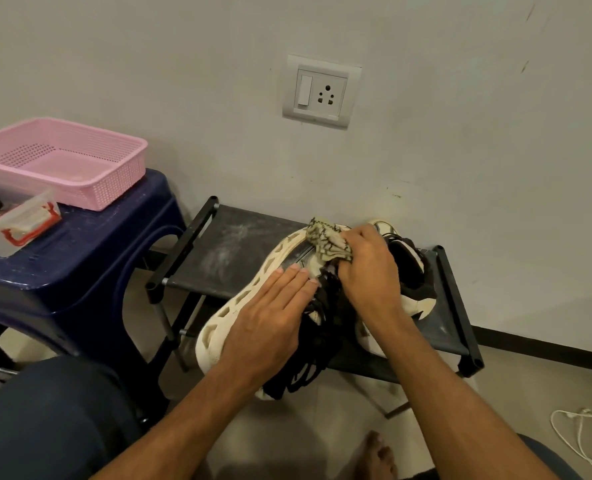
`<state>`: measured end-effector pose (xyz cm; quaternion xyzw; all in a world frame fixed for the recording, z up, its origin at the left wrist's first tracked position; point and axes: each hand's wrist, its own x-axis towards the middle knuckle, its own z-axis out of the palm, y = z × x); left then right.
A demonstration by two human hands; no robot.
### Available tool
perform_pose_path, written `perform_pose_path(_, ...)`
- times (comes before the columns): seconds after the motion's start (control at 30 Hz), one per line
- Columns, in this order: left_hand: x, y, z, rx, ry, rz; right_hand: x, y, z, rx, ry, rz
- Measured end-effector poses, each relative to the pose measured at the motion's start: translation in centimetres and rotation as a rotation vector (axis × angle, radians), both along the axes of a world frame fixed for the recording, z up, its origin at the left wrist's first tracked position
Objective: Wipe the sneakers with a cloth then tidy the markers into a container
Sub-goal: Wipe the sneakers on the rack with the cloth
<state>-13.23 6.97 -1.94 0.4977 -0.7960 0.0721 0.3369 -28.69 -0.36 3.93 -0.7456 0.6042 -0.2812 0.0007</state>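
Left hand (270, 327) lying flat, fingers straight, pressing on near sneaker (239, 306). Sneaker sitting tipped on its side on black shoe rack (225, 251), sole facing left. Right hand (367, 271) gripping bunched patterned cloth (325, 242), pressing it on sneaker's far end. Second sneaker (412, 268) sitting just behind, same rack. Pink basket (114, 199) and clear container (21, 216) sitting on blue stool (90, 258) off to left.

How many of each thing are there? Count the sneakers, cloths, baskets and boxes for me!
Sneakers: 2
Cloth: 1
Pink basket: 1
Clear box: 1
Total: 5
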Motion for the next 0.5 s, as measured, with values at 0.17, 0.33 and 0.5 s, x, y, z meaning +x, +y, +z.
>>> perform_pose_path(0.17,0.2,0.3,-0.1,-0.015,0.035,0.043,2.6,1.8,-0.2,-0.020,0.033,0.292)
perform_pose_path(0.33,0.2,0.2,-0.1,-0.040,-0.040,0.006,1.1,-0.5,0.4,-0.032,0.035,0.126)
perform_pose_path(0.5,-0.5,0.4,-0.1,-0.063,-0.110,-0.024,0.4,-1.5,1.0,0.007,-0.103,-0.036)
